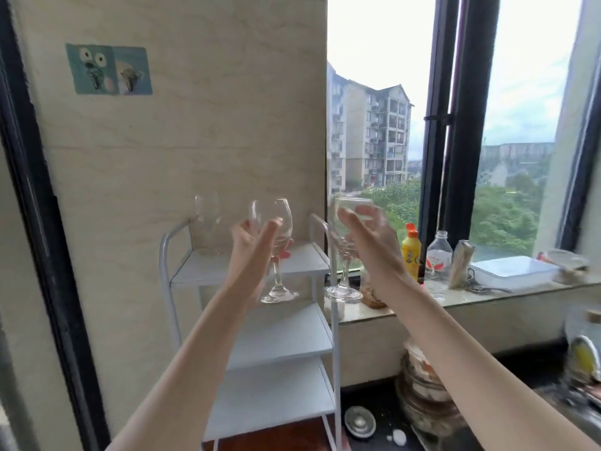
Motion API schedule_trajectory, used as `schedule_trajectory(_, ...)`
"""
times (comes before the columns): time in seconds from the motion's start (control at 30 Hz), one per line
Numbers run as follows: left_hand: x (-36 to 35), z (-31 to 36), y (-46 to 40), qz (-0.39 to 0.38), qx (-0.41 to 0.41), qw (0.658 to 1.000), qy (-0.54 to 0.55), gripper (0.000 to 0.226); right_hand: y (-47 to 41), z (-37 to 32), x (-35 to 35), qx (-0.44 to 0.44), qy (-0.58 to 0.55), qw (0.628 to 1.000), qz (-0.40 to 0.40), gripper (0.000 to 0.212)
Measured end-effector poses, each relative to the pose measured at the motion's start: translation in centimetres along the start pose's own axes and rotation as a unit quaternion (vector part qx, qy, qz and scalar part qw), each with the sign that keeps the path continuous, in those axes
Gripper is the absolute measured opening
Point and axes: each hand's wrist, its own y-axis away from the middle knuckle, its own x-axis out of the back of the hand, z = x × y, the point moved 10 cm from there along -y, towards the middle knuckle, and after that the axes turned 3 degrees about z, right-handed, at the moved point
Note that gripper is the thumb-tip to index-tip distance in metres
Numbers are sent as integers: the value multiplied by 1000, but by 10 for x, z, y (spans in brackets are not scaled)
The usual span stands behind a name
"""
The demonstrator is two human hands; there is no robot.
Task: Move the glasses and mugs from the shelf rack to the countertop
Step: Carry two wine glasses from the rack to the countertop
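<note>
step: I carry two off the white metal shelf rack (pixel 250 265) | left hand (pixel 252 242) fingers wrapped round clear stemmed wine glass (pixel 273 229) | right hand (pixel 367 232) cupping second clear stemmed glass (pixel 344 255) | next: lower both upright onto countertop, I judge

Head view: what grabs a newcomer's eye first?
Two raised hands mid-frame, each holding a clear wine glass by the bowl: the left hand with one wine glass above the white shelf rack, the right hand with a second wine glass toward the window. A third glass, blurred, stands on the rack's top shelf against the wall. On the windowsill to the right, a yellow bottle catches the eye.
</note>
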Motion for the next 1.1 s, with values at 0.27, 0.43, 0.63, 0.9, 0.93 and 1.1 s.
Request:
schedule_trajectory(0.27,-87,-43,132,-155,135,977,57,90,106,24,135,-75,73,993,61,43)
schedule_trajectory(0.43,-173,-54,206,-239,182,952,57,86,163,2,249,-74,129,979,142,34)
schedule_trajectory(0.63,-304,-58,305,-314,195,926,73,89,243,-26,400,-96,166,953,237,33)
schedule_trajectory(0.9,-515,-43,489,-421,231,866,142,47,369,-80,632,-104,191,914,343,47)
schedule_trajectory(0.93,-537,-42,512,-437,234,856,145,46,387,-87,659,-107,198,906,358,49)
schedule_trajectory(1.1,-638,-41,609,-505,252,813,140,69,468,-114,775,-119,220,868,429,23)
